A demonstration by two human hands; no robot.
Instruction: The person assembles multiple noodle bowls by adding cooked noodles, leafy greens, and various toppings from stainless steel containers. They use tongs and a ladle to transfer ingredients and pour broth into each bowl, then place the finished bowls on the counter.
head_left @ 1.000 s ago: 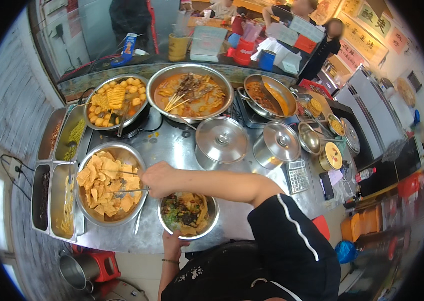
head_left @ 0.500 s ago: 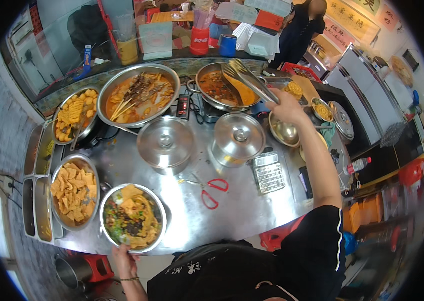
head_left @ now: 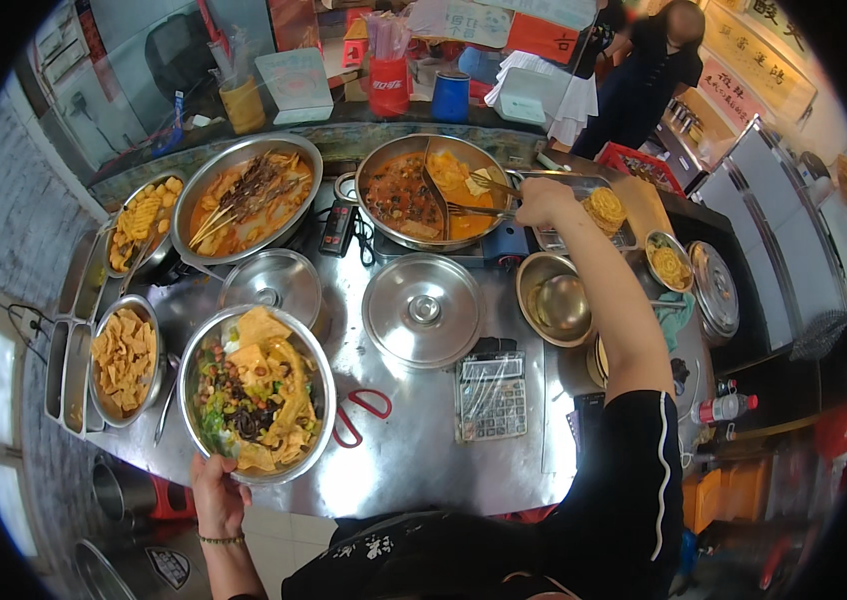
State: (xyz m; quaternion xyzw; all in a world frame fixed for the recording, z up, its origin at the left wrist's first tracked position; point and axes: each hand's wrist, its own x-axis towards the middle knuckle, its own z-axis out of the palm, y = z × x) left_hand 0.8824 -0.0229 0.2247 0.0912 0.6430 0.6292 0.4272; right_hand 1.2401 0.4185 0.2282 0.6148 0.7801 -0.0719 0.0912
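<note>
In my left hand point(head_left: 220, 497) is the rim of a steel bowl point(head_left: 320, 345), raised and tilted over the table's near left side. Crisp sheets, dark strips, greens and nuts fill this bowl. My right arm reaches far across the table, and my right hand point(head_left: 546, 203) grips metal tongs point(head_left: 509, 200). The tongs' prongs lie over the yellow-broth half of a divided hot pot point(head_left: 411, 243), around a pale piece of food point(head_left: 480, 184). A red-brown broth with dark bits fills the pot's other half.
Two lidded steel pots point(head_left: 423, 310) stand mid-table beside a plastic-wrapped calculator point(head_left: 491, 395) and red-handled scissors point(head_left: 363, 412). A pan of skewers point(head_left: 248, 205) and a bowl of crisp pieces point(head_left: 124, 355) are at left. An empty-looking steel bowl point(head_left: 555, 300) sits under my right forearm. Another person point(head_left: 643, 85) stands beyond the counter.
My left hand has lifted the filled bowl off the table, up and rightward. The tongs have gone down from above the divided pot into its yellow half. My view has shifted.
</note>
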